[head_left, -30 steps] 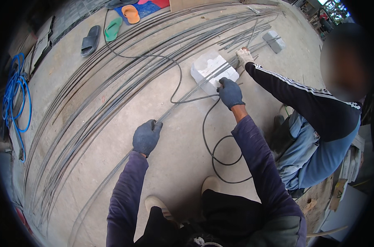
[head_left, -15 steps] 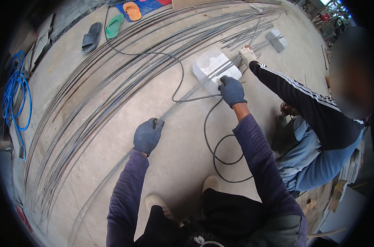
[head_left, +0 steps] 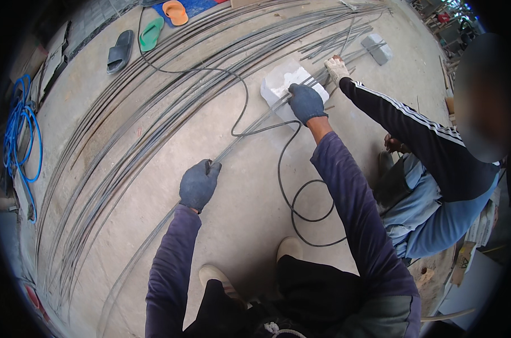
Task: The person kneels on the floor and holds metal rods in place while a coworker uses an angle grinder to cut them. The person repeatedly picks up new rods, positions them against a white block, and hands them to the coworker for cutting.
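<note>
Two or so thin steel rods (head_left: pixel 228 151) run diagonally from the lower left up across a pale block (head_left: pixel 292 79) on the floor. My left hand (head_left: pixel 199 185), in a dark glove, is closed around them midway along. Farther up, my right hand (head_left: pixel 307 103), gloved alike, is closed on the rods at the block's near edge; its fingertips are partly hidden. A co-worker's white-gloved hand (head_left: pixel 337 69) is on the rods just beyond the block. A black cable (head_left: pixel 261 132) crosses over or under the rods between my hands.
Many long rods (head_left: pixel 154 107) lie in a curved bundle on the concrete floor at left. A grey block (head_left: pixel 377 49) sits under the far rod ends. The co-worker (head_left: pixel 435 163) crouches at right. Sandals (head_left: pixel 120 52) and a blue hose (head_left: pixel 23 129) lie at far left.
My right hand has moved up and left along the rods, onto the block's edge, away from the black cable. My left hand has barely moved and keeps its hold.
</note>
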Demonstrator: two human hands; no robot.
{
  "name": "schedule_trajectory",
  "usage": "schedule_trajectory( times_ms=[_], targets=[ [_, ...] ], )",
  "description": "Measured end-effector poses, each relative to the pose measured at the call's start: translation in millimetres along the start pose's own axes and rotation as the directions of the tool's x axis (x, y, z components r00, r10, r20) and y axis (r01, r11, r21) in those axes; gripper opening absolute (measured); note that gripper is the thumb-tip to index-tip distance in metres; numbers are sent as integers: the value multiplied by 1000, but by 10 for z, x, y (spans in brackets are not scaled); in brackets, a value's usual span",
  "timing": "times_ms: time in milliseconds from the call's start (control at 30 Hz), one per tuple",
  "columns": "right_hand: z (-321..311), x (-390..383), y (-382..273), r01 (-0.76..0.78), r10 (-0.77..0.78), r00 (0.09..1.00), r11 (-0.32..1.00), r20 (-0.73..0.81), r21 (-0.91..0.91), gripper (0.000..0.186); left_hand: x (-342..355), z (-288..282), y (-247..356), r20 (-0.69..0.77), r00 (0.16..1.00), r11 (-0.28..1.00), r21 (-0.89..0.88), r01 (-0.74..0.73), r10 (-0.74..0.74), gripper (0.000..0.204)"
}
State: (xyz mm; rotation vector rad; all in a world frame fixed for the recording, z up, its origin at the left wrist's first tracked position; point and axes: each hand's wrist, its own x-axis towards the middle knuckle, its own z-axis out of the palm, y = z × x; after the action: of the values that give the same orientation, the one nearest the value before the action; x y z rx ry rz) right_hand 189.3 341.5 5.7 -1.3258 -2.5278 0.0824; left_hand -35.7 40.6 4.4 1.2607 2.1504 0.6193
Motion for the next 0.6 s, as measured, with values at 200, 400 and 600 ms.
schedule_trajectory(
  times_ms=[200, 400, 600],
  targets=[
    [-59, -139, 1, -40, 40, 997, 999, 61, 3, 22, -23, -35, 9, 9, 1000, 1000, -13, 24, -23, 42],
    [-113, -422, 55, -163, 158, 978, 986, 134, 25, 29, -8, -14, -27, 8, 1000, 1000, 1, 8, -8, 43],
    [-125, -379, 61, -152, 162, 985, 979, -62, 138, 28, -16, -30, -2, 4, 1000, 1000, -4, 8, -8, 42]
  ],
)
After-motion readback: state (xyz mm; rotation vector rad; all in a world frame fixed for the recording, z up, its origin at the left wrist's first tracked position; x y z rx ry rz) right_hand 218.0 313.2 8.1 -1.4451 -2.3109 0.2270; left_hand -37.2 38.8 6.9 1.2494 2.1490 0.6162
